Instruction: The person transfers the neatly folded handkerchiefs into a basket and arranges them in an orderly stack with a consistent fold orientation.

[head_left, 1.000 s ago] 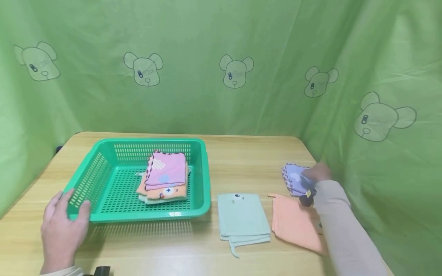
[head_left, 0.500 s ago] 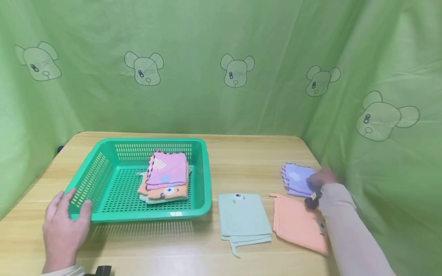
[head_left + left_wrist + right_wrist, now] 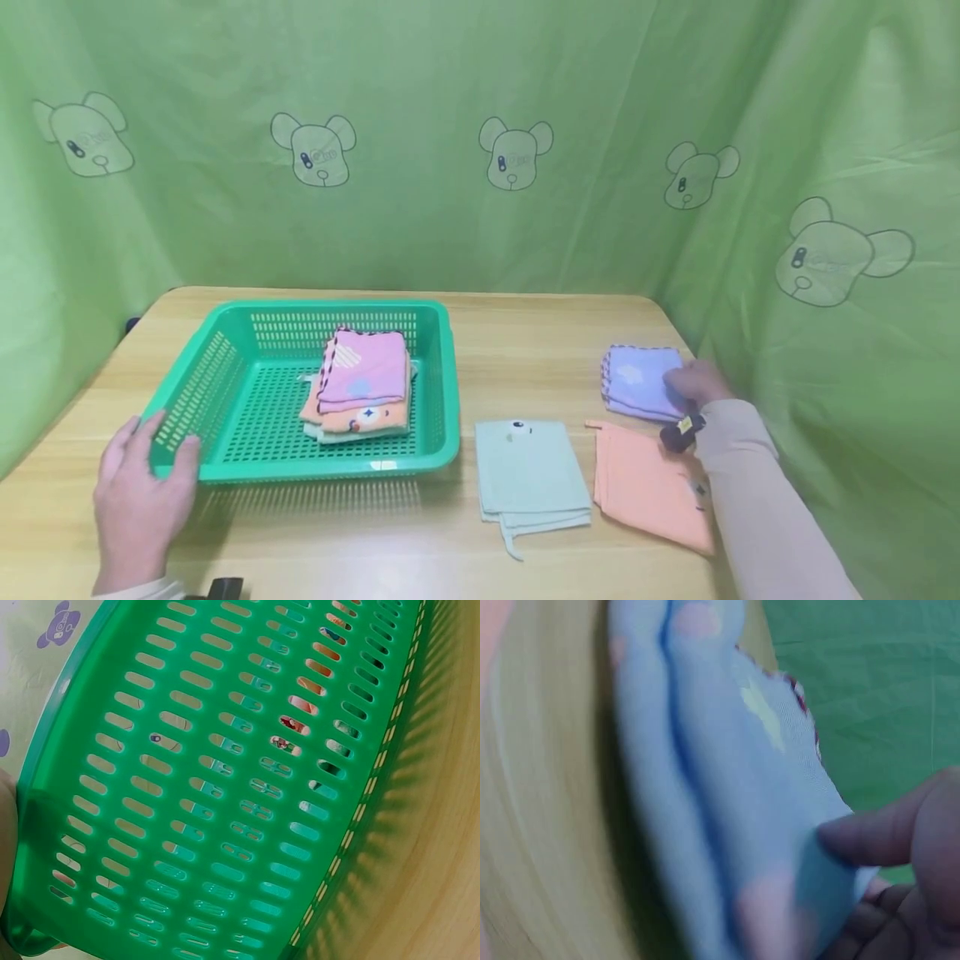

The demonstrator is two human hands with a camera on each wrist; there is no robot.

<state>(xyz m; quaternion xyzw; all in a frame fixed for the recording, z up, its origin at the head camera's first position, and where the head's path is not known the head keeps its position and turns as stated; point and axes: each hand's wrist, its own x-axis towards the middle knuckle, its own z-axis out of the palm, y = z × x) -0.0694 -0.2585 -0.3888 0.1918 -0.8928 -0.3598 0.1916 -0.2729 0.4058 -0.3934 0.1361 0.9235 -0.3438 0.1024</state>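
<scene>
My left hand [image 3: 141, 508] grips the near left corner of a green plastic basket [image 3: 315, 472], thumb at the front and fingers at the left rim. The slotted wall of the basket [image 3: 217, 742] fills most of the left wrist view. At the far right of the table my right hand [image 3: 701, 383] pinches the right edge of a folded purple cloth [image 3: 636, 379] with a checked border. The right wrist view shows the thumb [image 3: 862, 836] on top of this cloth [image 3: 727, 772], other fingers underneath. Inside the basket lies a stack of folded cloths, a pink one [image 3: 367, 367] uppermost.
A folded mint-green cloth [image 3: 528, 471] with a hanging loop lies right of the basket. Beside it is a folded peach cloth [image 3: 645, 483], partly under the right forearm. Green curtains [image 3: 420, 233] with bear-head drawings enclose the wooden table [image 3: 517, 333] at the back and sides.
The purple cloth has shifted slightly left and away from me and lies straighter. My right hand has moved a little to the right. My left hand stays at the basket corner.
</scene>
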